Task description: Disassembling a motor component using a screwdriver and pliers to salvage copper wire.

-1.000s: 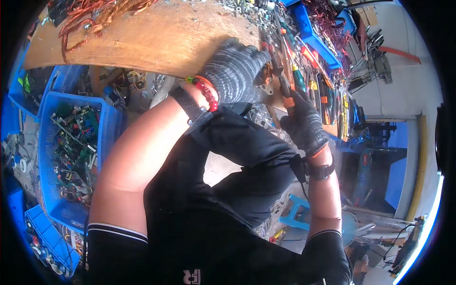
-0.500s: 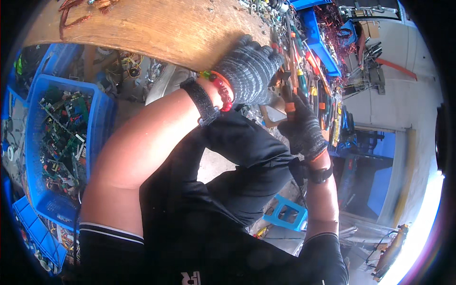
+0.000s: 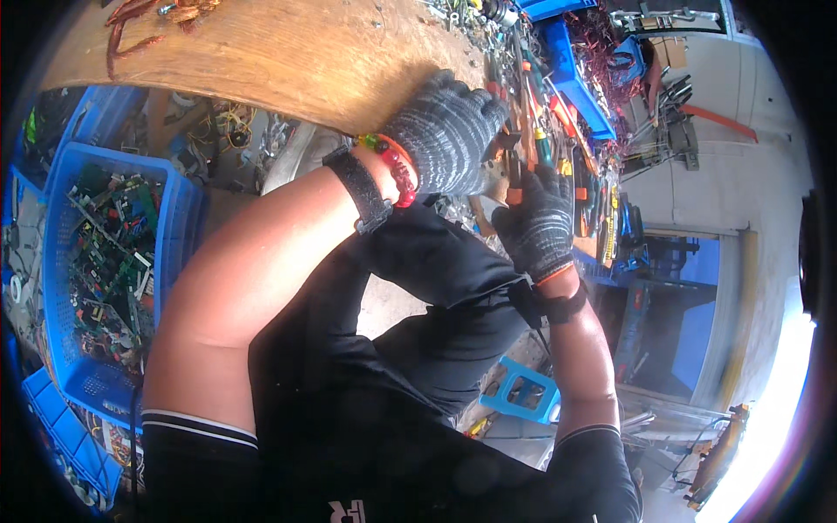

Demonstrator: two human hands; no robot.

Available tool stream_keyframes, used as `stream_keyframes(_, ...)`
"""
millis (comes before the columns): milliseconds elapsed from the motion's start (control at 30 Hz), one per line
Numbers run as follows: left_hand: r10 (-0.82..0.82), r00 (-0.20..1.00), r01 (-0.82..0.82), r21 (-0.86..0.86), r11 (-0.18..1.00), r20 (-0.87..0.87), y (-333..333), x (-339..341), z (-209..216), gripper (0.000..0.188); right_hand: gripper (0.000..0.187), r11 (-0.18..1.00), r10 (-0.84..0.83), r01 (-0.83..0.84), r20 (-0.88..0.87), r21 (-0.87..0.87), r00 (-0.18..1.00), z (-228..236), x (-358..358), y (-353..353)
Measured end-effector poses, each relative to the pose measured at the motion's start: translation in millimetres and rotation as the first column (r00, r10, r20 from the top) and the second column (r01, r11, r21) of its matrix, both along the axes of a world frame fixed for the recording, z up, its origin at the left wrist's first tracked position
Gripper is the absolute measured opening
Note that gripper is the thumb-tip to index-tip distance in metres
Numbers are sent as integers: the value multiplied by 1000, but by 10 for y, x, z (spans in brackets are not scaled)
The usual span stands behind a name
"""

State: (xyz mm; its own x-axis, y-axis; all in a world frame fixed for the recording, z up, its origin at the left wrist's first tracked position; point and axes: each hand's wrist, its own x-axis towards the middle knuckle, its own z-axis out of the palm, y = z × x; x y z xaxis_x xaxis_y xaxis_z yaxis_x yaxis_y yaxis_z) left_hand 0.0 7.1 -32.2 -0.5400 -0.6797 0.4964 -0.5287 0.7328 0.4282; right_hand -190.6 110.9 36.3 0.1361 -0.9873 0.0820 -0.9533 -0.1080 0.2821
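My left hand [image 3: 446,132], in a grey knit glove, is over the edge of the wooden bench [image 3: 288,52]. Its fingers curl around something that the glove mostly hides. Close on the right is my right hand [image 3: 539,231], gloved alike and closed around a dark hand tool [image 3: 514,187] with orange parts, whose kind I cannot make out. The tool points up beside the left fingers; whether it touches what they hold is unclear.
Assorted hand tools [image 3: 545,144] crowd the bench to the right, beside a blue tray [image 3: 575,83]. Copper wire scraps [image 3: 131,39] lie at the far left. A blue crate [image 3: 170,235] of circuit boards stands left. A blue stool [image 3: 520,392] is below.
Both hands have shifted slightly left in the picture, the right one more, together with the orange-marked tool. Both stay closed and close together.
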Motion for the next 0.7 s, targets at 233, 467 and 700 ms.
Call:
stream_keyframes(233, 5, 1000, -6, -21, 1000, -30, 20, 21, -7, 97, 68, 999, 38, -39, 12, 38, 999, 40, -32, -67)
stream_keyframes(467, -40, 992, 23, 135, 991, 120, 16, 108, 201, 90, 46, 992, -50, 56, -57, 117, 997, 299, 192, -101)
stream_keyframes(700, 14, 712, -119, -101, 988, -702, 314, 190, 77, 59, 48, 936, -231, 212, 33, 282, 972, 358, 213, -166)
